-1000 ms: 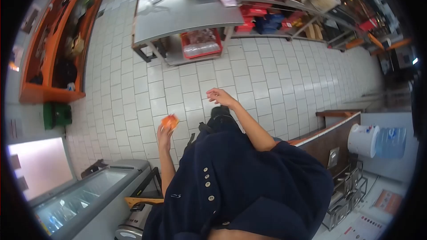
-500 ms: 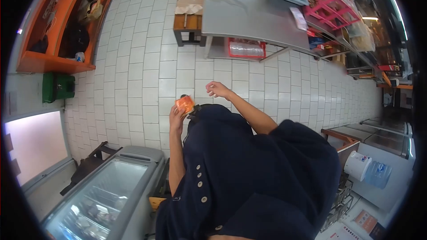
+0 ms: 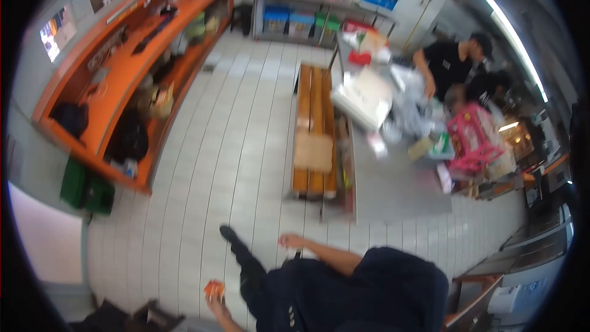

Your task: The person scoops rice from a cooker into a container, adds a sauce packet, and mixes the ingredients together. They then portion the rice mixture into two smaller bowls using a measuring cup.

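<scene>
Shifted lower in view, your left hand (image 3: 216, 305) has its grip clamped on the orange-red packet (image 3: 214, 288), right hand (image 3: 290, 241) can't tell; carrying likely needs steady hold.

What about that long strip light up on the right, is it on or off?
On. The strip light glows bright white along its visible length, against the darker surroundings.
</scene>
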A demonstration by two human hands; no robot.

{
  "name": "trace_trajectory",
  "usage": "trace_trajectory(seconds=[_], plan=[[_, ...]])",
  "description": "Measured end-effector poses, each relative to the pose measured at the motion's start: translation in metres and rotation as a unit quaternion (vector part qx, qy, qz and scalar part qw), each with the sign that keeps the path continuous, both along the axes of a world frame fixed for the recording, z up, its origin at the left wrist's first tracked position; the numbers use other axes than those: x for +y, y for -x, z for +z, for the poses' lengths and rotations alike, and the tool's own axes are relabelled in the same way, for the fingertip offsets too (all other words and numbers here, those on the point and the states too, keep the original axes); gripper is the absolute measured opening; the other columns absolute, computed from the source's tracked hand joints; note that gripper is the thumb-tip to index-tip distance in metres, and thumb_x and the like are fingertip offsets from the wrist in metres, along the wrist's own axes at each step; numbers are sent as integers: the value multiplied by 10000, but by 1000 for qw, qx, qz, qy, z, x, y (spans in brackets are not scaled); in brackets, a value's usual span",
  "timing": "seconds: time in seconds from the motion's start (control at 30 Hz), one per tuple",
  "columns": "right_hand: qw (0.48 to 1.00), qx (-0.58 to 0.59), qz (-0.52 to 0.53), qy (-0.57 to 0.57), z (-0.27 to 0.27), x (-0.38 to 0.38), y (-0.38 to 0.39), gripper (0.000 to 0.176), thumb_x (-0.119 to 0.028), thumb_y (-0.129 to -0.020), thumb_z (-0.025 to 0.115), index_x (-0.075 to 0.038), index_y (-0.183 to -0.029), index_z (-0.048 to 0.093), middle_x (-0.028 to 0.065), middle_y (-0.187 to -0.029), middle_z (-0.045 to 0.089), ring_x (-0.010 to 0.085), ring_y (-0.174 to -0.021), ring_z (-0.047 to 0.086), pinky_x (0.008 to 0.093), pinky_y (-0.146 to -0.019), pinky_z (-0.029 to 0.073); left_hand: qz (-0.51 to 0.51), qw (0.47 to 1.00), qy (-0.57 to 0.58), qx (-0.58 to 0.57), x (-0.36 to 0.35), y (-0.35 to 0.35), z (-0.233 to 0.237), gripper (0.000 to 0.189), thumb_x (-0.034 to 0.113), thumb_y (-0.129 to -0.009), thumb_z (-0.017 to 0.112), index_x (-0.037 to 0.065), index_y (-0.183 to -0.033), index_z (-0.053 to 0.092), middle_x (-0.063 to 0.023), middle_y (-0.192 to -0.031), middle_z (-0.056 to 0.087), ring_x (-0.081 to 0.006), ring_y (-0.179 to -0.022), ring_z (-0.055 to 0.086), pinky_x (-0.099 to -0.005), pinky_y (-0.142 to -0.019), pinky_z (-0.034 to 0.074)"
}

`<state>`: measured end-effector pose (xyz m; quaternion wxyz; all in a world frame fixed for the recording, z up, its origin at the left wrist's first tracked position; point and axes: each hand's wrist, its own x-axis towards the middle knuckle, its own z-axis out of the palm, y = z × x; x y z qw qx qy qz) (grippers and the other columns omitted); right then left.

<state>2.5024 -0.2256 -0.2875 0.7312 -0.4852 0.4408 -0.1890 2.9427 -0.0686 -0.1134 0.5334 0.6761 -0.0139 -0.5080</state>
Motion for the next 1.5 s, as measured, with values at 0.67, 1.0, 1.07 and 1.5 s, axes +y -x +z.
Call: trace_trajectory(seconds=[0.67, 1.0, 1.07, 1.5], plan=[[894, 229, -361, -131, 117, -316, 31, 338, -348, -950, 586, -86, -1162, 611, 61, -969, 673, 164, -804, 673, 324, -641, 515, -388, 887, 214, 128, -773, 131, 83, 450, 69, -907, 616, 63, -1313, 422, -120, -1252, 559, -209, -1129, 565, -346, -932, 473], [886, 226, -289, -284, 75, -364, 87, 259, -323, -886, 593, -108, -1005, 676, 44, -844, 656, 154, -704, 619, 316, -556, 498, -380, 912, 97, 119, -930, 207, 69, 407, 63, -918, 611, 50, -1286, 441, -126, -1232, 586, -221, -1124, 580, -365, -957, 465], [875, 208, -321, -298, 88, -424, 104, 248, -297, -917, 585, -91, -1032, 660, 35, -873, 660, 135, -757, 620, 297, -612, 501, -375, 917, 82, 105, -965, 227, 75, 402, 43, -918, 605, 31, -1282, 435, -137, -1252, 557, -216, -1146, 559, -350, -988, 447], [734, 226, -593, -241, 86, -703, 220, 279, -248, -989, 547, -46, -1174, 604, 36, -997, 668, 119, -917, 625, 277, -774, 492, -615, 783, -48, 81, -1209, 424, -20, 387, -2, -908, 608, 20, -1264, 457, -123, -1244, 557, -193, -1146, 558, -331, -995, 442]])
